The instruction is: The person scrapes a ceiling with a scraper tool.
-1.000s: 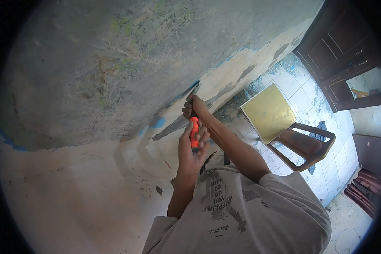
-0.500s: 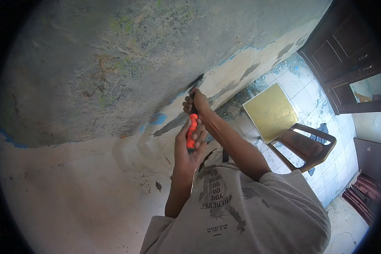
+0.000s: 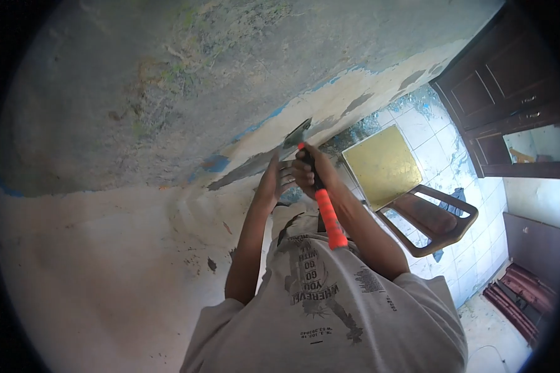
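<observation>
A scraper with a red and black handle (image 3: pixel 331 219) is gripped in my right hand (image 3: pixel 314 171), its fingers wrapped around the black upper part. The red end of the handle points down toward my shirt. Its dark flat blade (image 3: pixel 297 134) lies against the pale strip of the wall (image 3: pixel 274 130), below the edge of peeling blue paint. Just left of my right hand is my left hand (image 3: pixel 272 180), off the handle, its fingers extended close to the right fingers.
Grey, rough plaster with green patches (image 3: pixel 186 68) covers the upper wall. To the right stand a wooden chair (image 3: pixel 429 217) and a yellow-topped board (image 3: pixel 382 165) on a tiled floor (image 3: pixel 442 133) strewn with flakes. Dark cabinets (image 3: pixel 498 81) stand beyond.
My left hand has let go of the red handle and moved up beside the right hand. The scraper has swung, its handle end moving right and down, its blade lower on the wall.
</observation>
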A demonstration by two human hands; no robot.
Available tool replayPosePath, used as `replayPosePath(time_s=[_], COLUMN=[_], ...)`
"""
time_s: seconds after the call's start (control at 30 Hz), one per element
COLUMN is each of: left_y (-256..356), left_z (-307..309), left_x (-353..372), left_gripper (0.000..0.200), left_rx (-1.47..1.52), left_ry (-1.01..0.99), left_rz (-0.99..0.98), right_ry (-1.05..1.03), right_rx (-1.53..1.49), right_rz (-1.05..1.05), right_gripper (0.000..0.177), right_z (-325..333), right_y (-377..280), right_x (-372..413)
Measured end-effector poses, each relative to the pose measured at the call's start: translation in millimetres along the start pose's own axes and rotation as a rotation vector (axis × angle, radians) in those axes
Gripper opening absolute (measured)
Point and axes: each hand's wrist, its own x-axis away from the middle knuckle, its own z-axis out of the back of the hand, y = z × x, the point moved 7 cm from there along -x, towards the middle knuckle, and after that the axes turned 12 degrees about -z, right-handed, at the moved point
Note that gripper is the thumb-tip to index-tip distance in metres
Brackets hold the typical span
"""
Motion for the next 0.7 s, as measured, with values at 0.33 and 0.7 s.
replayPosePath(time_s=[0.33,0.7], left_y=[15,6], left_z=[-48,-44], left_x=[-48,-83], left_gripper=[0.037,0.036], left_rx=[0.573,0.847], left_ry=[0.121,0.066], left_rz=[-0.106,-0.116], right_ry=[0.201,0.501], right_rx=[0.340,0.897], right_rz=[0.010,0.287], right_gripper=[0.029,0.063], right_z=[-18,-27], right_y=[43,42], right_x=[87,112])
